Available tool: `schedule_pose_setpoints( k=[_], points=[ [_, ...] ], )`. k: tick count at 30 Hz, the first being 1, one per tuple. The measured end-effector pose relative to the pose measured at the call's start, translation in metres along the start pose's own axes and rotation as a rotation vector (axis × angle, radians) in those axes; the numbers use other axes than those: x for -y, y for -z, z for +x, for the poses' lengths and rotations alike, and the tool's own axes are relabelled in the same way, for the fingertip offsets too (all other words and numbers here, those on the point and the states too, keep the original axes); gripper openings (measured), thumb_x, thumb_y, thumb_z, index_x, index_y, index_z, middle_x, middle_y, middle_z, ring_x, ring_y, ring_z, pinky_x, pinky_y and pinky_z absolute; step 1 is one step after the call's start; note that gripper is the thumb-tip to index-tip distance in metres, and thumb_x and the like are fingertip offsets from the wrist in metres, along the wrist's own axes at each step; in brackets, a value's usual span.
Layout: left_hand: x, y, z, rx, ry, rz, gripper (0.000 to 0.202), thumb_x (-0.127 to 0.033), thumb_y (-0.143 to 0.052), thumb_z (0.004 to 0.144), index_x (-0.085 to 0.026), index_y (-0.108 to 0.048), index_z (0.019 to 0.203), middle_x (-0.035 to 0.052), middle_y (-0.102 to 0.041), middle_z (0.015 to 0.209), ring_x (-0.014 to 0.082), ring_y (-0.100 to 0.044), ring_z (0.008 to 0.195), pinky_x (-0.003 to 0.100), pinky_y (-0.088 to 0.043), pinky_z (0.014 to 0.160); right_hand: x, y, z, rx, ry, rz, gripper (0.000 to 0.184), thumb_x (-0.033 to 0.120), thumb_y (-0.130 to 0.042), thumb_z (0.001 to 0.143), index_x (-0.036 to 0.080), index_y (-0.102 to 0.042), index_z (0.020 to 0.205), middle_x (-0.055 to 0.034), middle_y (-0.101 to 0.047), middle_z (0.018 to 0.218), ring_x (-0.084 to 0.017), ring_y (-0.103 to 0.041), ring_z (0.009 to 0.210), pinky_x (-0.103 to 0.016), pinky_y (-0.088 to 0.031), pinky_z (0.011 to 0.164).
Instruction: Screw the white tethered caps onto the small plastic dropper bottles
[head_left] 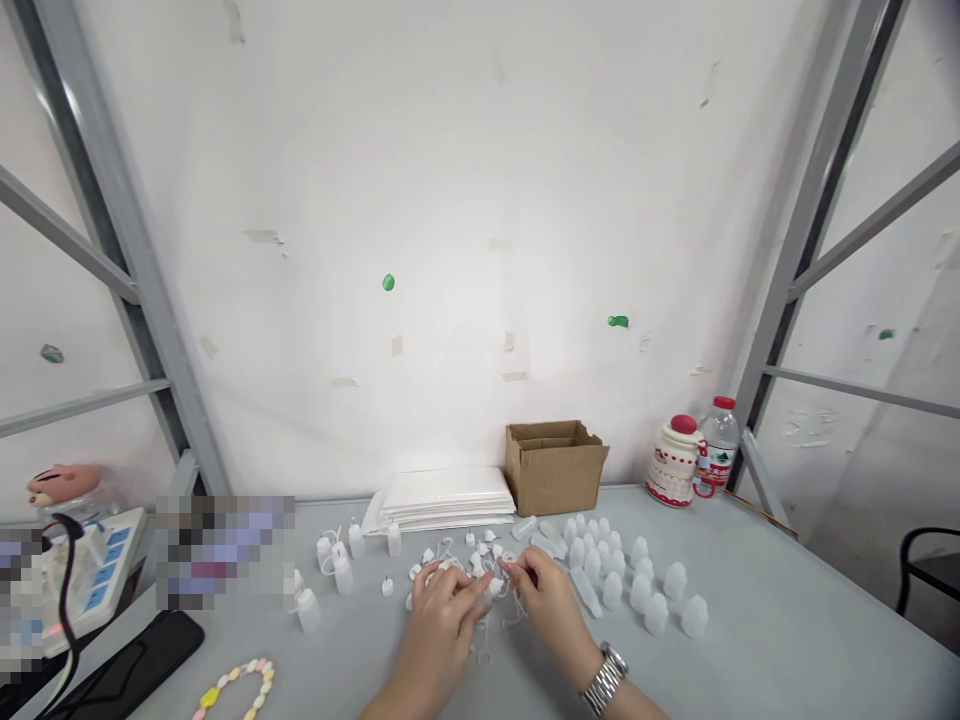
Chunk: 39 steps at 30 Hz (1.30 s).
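Note:
My left hand (444, 622) is low over the table, thumb and forefinger closing at a small white cap (496, 588). Facing it, my right hand (549, 600), with a metal watch on the wrist, pinches a thin white cord (514, 612) close to that cap. Around my fingertips lies a loose heap of white caps (478, 560) with looped cords, partly hidden by my hands. To the left stand several small white bottles (343, 570), some with cords at their tops. On the right, several translucent dome-shaped pieces (612, 590) stand in loose rows beside flat clear pieces (586, 590).
Behind the heap are a stack of white flat packs (442, 495) and an open cardboard box (559, 480). A cream-and-red jar (673, 462) and a water bottle (720, 445) stand back right. A black phone (131, 665), bead bracelet (238, 680) and power strip (105, 570) lie left.

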<state>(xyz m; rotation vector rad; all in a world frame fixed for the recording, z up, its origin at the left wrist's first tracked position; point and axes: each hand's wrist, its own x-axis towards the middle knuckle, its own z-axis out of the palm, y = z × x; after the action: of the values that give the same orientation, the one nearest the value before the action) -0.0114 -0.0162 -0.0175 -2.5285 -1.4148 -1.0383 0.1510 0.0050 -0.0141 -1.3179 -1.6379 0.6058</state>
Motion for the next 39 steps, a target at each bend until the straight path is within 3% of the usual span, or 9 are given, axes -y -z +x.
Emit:
schedule_pose_setpoints(
  k=[8, 13, 18, 22, 25, 32, 39],
  points=[
    [0.002, 0.001, -0.001, 0.043, -0.034, 0.003, 0.041, -0.006, -0.048, 0.077, -0.03, -0.057, 0.109, 0.0, -0.06, 0.075, 0.0156, -0.059, 0.073, 0.055, -0.037, 0.089, -0.004, -0.004, -0.005, 0.019, 0.021, -0.016, 0.029, 0.032, -0.044, 0.082, 0.021, -0.039, 0.055, 0.0013, -0.048, 0.06, -0.015, -0.046, 0.058, -0.024, -0.035, 0.057],
    [0.0, 0.002, 0.001, 0.047, 0.003, -0.062, 0.037, -0.012, -0.048, 0.078, -0.028, -0.058, 0.109, 0.003, -0.062, 0.078, 0.0184, -0.058, 0.076, 0.043, -0.047, 0.078, -0.003, -0.005, -0.003, 0.018, -0.008, 0.081, 0.032, 0.039, -0.043, 0.082, 0.021, -0.04, 0.057, 0.0033, -0.045, 0.056, -0.014, -0.044, 0.054, -0.024, -0.034, 0.054],
    [0.013, 0.009, 0.007, -0.035, 0.273, -0.225, 0.036, -0.019, -0.035, 0.083, -0.025, -0.054, 0.114, 0.0063, -0.064, 0.098, 0.0201, -0.059, 0.091, 0.036, -0.047, 0.079, -0.001, -0.002, 0.001, 0.073, -0.092, 0.251, 0.034, 0.051, -0.038, 0.082, 0.02, -0.048, 0.071, 0.0052, -0.043, 0.054, -0.013, -0.043, 0.048, -0.023, -0.035, 0.047],
    [0.032, 0.022, 0.015, -0.242, 0.62, -0.297, 0.038, -0.032, -0.039, 0.082, -0.021, -0.045, 0.118, 0.0097, -0.056, 0.114, 0.0227, -0.058, 0.096, 0.039, -0.045, 0.083, 0.0, 0.001, 0.001, 0.076, -0.133, 0.301, 0.036, 0.054, -0.038, 0.081, 0.02, -0.05, 0.077, 0.0046, -0.045, 0.056, -0.012, -0.044, 0.048, -0.023, -0.036, 0.045],
    [0.04, 0.033, 0.019, -0.3, 0.708, -0.273, 0.04, -0.033, -0.038, 0.081, -0.021, -0.039, 0.119, 0.0101, -0.05, 0.119, 0.0224, -0.058, 0.093, 0.039, -0.045, 0.08, 0.002, 0.0, 0.0, 0.092, -0.109, 0.305, 0.035, 0.052, -0.04, 0.081, 0.019, -0.052, 0.076, 0.0047, -0.044, 0.056, -0.012, -0.044, 0.048, -0.022, -0.037, 0.045],
    [0.05, 0.048, 0.019, -0.206, 0.714, -0.068, 0.023, -0.032, -0.035, 0.082, -0.021, -0.053, 0.091, 0.0069, -0.056, 0.098, 0.0227, -0.057, 0.091, 0.036, -0.044, 0.077, 0.005, 0.0, -0.003, 0.146, -0.104, 0.275, 0.035, 0.052, -0.038, 0.082, 0.02, -0.052, 0.079, 0.0053, -0.043, 0.055, -0.012, -0.045, 0.048, -0.022, -0.038, 0.046],
    [0.059, 0.056, 0.017, -0.111, 0.765, 0.19, 0.026, -0.026, -0.034, 0.084, -0.018, -0.051, 0.102, 0.0094, -0.058, 0.106, 0.0245, -0.057, 0.091, 0.034, -0.043, 0.07, 0.005, -0.001, -0.004, 0.172, -0.107, 0.279, 0.034, 0.051, -0.038, 0.083, 0.02, -0.05, 0.079, 0.0056, -0.045, 0.054, -0.012, -0.045, 0.047, -0.022, -0.037, 0.046]
  ],
)
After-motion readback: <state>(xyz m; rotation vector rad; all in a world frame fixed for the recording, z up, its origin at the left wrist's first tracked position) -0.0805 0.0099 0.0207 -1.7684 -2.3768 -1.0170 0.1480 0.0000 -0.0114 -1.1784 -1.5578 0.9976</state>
